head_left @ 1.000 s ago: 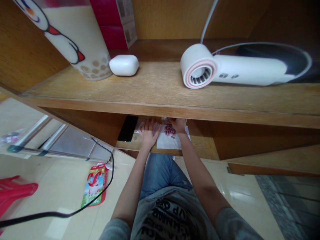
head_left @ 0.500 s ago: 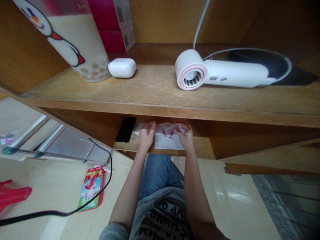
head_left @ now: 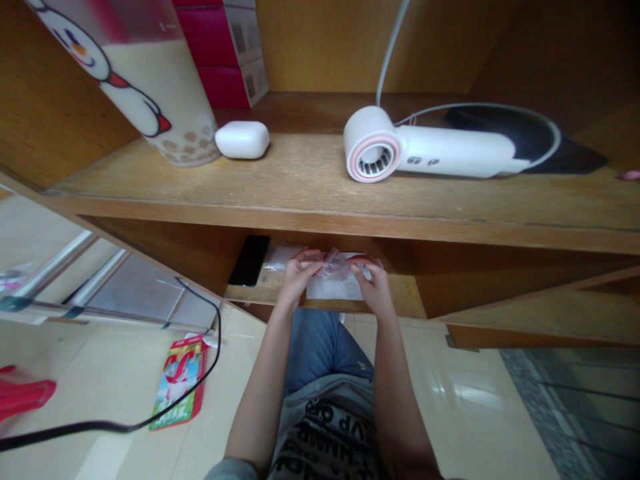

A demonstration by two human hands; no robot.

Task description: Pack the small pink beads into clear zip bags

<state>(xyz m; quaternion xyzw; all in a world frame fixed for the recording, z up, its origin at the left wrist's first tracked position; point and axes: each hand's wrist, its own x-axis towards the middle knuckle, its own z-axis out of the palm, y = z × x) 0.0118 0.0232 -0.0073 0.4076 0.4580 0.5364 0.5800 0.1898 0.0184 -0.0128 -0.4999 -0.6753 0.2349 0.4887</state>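
Observation:
Between my two hands a small clear plastic bag (head_left: 334,264) is held up over the lower shelf. My left hand (head_left: 301,270) pinches its left side, fingers closed. On the other side my right hand (head_left: 369,275) grips the bag's right edge between thumb and fingers. Beneath it lies a white sheet of paper (head_left: 333,289). Some pinkish bits show through the plastic, too small to make out. Left of my left hand lies another clear plastic packet (head_left: 280,257), beside a black phone (head_left: 250,260).
On the upper shelf (head_left: 300,183) stand a bubble tea cup (head_left: 175,87), a white earbud case (head_left: 243,140), magenta boxes (head_left: 225,87) and a white handheld fan (head_left: 450,152) with a cable. A black cord (head_left: 125,427) hangs at left above a colourful package (head_left: 177,380) on the floor.
My left hand has moved inward and the plastic bag is now lifted and bunched between my hands. The pinkish pieces seen over the paper no longer show clearly. The view shifted slightly.

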